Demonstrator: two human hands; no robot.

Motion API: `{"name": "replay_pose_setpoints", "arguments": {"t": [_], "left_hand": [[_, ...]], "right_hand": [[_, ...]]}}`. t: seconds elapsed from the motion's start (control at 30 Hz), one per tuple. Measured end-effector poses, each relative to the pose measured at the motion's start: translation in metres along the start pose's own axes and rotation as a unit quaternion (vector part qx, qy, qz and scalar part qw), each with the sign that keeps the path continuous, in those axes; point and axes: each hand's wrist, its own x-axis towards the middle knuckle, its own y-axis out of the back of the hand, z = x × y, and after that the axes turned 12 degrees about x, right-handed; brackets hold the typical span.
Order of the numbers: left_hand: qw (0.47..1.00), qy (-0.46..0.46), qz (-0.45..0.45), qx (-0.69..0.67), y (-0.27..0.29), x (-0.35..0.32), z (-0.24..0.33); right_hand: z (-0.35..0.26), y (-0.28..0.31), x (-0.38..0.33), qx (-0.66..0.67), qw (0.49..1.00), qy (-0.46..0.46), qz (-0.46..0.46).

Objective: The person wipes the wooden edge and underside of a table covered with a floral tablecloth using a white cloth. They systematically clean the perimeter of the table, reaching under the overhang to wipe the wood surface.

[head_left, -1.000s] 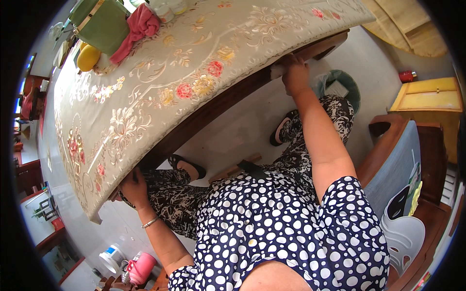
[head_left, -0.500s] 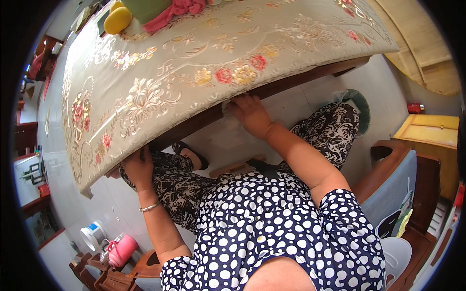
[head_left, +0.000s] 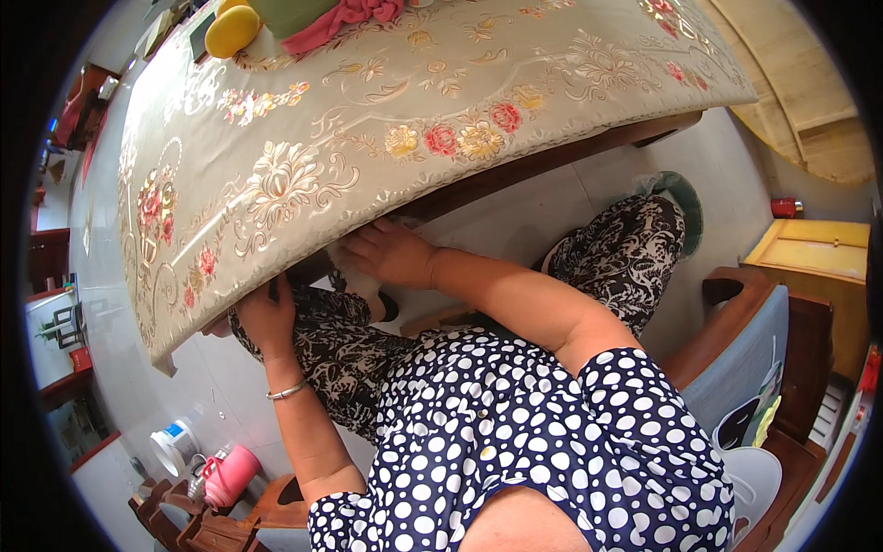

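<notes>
A cream tablecloth (head_left: pixel 368 138) with embroidered flowers covers the table. At its near left edge, my left hand (head_left: pixel 266 320) is closed on the hem; some of its fingertips are hidden beneath it. My right hand (head_left: pixel 391 256) reaches across to the dark wooden side of the table (head_left: pixel 506 173), just below the cloth's edge. Its fingers press a pale, crumpled cloth (head_left: pixel 338 263) against the wood. Little of that cloth shows, and its exact kind is hard to make out.
On the table stand a yellow round object (head_left: pixel 232 32), a green container (head_left: pixel 294 14) and a pink cloth (head_left: pixel 345 23). A green bin (head_left: pixel 685 216) is beside my knee. A wooden chair (head_left: pixel 727 340) stands at right; a pink flask (head_left: pixel 230 476) is at lower left.
My right hand has slid left along the table's side with the pale cloth, coming nearer to my left hand. The left hand stays at the hem. The view has shifted slightly.
</notes>
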Motion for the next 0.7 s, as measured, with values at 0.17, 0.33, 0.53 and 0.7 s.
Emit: {"name": "replay_pose_setpoints", "arguments": {"t": [0.17, 0.33, 0.53, 0.7], "left_hand": [[1.000, -0.005, -0.007, 0.011, -0.004, -0.004, -0.007], [1.000, -0.016, -0.013, 0.008, 0.001, -0.001, -0.002], [0.999, -0.016, -0.032, 0.003, -0.002, -0.002, -0.006], [0.999, -0.037, -0.020, 0.024, -0.004, -0.002, -0.009]], "right_hand": [[0.018, 0.028, -0.019, -0.034, 0.999, -0.010, 0.000], [0.044, 0.063, -0.056, -0.098, 0.993, -0.053, -0.031], [0.073, 0.101, -0.084, -0.152, 0.982, -0.101, -0.045], [0.092, 0.132, -0.105, -0.175, 0.967, -0.170, -0.068]]}}
